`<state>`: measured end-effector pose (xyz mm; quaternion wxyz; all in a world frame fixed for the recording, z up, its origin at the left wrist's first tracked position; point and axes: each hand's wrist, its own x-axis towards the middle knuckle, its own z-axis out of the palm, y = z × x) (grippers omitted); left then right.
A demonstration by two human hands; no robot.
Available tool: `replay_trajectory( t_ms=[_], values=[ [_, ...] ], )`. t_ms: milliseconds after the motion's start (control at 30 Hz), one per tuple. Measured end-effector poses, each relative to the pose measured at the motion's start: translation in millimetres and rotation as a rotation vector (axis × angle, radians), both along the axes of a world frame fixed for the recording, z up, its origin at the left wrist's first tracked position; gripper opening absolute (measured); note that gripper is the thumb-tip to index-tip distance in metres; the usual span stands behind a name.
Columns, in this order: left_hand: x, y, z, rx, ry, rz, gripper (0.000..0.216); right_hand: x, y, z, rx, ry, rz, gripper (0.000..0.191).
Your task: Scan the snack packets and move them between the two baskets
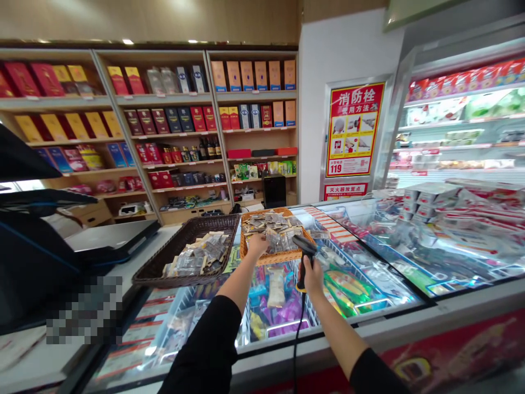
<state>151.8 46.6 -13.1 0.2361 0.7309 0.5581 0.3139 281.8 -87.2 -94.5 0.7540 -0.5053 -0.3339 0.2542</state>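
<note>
My left hand (pixel 258 244) reaches over the near left part of an orange wicker basket (pixel 246 253), its fingers closed on one of the small clear-and-tan packets (pixel 279 241) heaped there. The fingertips are partly hidden among the packets. In my right hand (pixel 314 274) is a black handheld barcode scanner (pixel 304 245), gripped by its handle, with its head over the basket's right rim and a cable hanging down. Left of my hands stands a dark brown wicker basket (pixel 148 276) holding more similar packets (pixel 200 254).
Both baskets stand on a glass-topped freezer (pixel 348 323) with bagged goods inside. Stacked packages (pixel 430 200) lie on its right end. At left are a scale (pixel 110 241) and a dark checkout machine (pixel 36 262). Shelves of boxes (pixel 172 120) line the back wall.
</note>
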Motion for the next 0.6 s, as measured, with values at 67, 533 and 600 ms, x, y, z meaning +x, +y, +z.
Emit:
replay_trajectory(
  t_ms=[67, 533, 600],
  values=[
    [-22, 5, 3.7, 0.026, -0.094, 0.023, 0.013, -9, -1, 4.6, 0.005, -0.051, 0.06, 0.039],
    [-139, 1, -15.6, -0.069, -0.796, 0.146, 0.023, -96, 10, 12.1, 0.054, -0.332, 0.454, 0.032],
    [-136, 0, -16.2, -0.084, -0.828, 0.124, 0.024, -98, 8, 9.0, 0.035, -0.329, 0.448, 0.032]
  ],
)
